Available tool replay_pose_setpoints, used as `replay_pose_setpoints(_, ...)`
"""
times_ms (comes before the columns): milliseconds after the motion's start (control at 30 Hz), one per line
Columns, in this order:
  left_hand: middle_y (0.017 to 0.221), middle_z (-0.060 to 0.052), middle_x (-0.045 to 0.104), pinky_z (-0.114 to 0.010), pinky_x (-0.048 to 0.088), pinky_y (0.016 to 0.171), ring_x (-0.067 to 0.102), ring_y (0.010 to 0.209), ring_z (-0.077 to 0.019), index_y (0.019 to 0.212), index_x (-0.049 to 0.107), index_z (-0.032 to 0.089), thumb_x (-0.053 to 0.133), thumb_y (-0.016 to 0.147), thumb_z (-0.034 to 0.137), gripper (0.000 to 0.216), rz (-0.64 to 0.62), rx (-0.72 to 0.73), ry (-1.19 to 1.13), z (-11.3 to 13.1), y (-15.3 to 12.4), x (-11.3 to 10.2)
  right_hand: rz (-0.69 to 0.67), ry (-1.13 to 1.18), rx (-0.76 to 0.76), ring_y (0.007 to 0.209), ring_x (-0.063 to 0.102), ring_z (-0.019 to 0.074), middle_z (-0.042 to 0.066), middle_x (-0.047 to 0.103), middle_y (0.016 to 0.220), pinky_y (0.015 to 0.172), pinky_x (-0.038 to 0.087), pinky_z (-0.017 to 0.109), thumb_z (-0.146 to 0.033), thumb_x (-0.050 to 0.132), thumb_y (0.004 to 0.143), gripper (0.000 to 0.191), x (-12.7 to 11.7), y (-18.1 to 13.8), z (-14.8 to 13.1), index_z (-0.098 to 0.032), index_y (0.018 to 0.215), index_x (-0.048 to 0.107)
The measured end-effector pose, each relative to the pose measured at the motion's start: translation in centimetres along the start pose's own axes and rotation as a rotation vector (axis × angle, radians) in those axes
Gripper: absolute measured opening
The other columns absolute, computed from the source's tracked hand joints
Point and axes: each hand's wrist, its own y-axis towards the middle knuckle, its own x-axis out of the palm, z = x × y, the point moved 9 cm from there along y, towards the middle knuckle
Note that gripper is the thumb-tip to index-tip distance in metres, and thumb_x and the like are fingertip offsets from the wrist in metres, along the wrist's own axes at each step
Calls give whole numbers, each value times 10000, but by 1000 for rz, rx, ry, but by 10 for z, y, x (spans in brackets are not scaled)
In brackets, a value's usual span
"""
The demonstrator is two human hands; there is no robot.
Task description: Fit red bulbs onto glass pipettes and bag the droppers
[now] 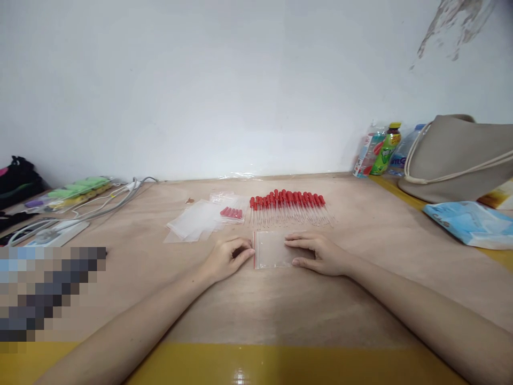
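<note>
A clear zip-lock bag (274, 251) with a red line along its left edge lies flat on the table in front of me. My left hand (230, 259) is at that red edge, thumb and fingertips pinched together on it. Across the bag's right end, my right hand (320, 254) rests with its fingers stretched out and apart. Just beyond the bag is a row of droppers (286, 200) with red bulbs and thin clear tubes. Several loose clear bags (192, 219) overlap to the left, and a small bag there contains red-bulbed pieces (231, 213).
Cables (116, 195) and a pack of green and yellow items (80, 190) lie at the left. On the right stand bottles (387, 149), a grey bag (460, 155) and a blue packet (468, 224). A white wall (240, 96) bounds the table's back.
</note>
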Motion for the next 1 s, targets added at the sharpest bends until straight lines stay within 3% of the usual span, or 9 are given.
replay_pose_setpoints(233, 995, -38, 673, -290, 482, 869, 605, 962, -159, 970, 670, 205, 495, 843, 259, 224, -41, 114, -34, 6, -2, 3, 11, 2, 0, 1131, 484, 225, 100, 521, 1239, 958, 392, 408, -461, 545, 786, 489, 0, 0, 0, -194, 1196, 538)
replay_pose_setpoints(500, 1056, -45, 653, -309, 489, 892, 600, 997, -175, 1051, 640, 209, 522, 826, 264, 260, 22, 208, -10, 14, -4, 3, 15, 10, 2, 1123, 493, 232, 96, 528, 1231, 954, 394, 411, -475, 551, 777, 495, 0, 1, 0, -207, 1194, 541)
replay_pose_setpoints(600, 1137, -54, 611, -330, 443, 946, 543, 1088, -180, 1113, 603, 206, 474, 853, 266, 296, -68, 205, -14, 20, -3, 10, 18, 11, 12, 1124, 491, 235, 98, 530, 1229, 954, 394, 413, -482, 554, 772, 501, -1, 1, 0, -206, 1189, 545)
replay_pose_setpoints(700, 1223, -50, 550, -433, 340, 1008, 408, 1220, -219, 1164, 562, 230, 434, 870, 285, 325, -194, 207, 75, 24, -3, 18, 17, 12, 8, 1126, 490, 234, 102, 529, 1229, 959, 390, 410, -482, 554, 771, 504, -1, 1, 0, -202, 1190, 544)
replay_pose_setpoints(833, 1128, -65, 614, -522, 266, 982, 454, 1150, -268, 1079, 609, 222, 508, 816, 394, 330, -134, 136, 193, 15, 2, 12, 13, 12, -9, 1124, 492, 234, 94, 524, 1236, 956, 390, 418, -471, 556, 774, 491, 0, 1, 1, -220, 1195, 540)
replay_pose_setpoints(1000, 889, -62, 669, -394, 378, 875, 561, 928, -216, 824, 643, 171, 585, 757, 400, 245, -52, 171, 102, 22, 7, 11, 14, 16, -10, 1126, 490, 234, 88, 527, 1233, 957, 389, 423, -467, 565, 769, 486, 0, 1, 2, -230, 1192, 541)
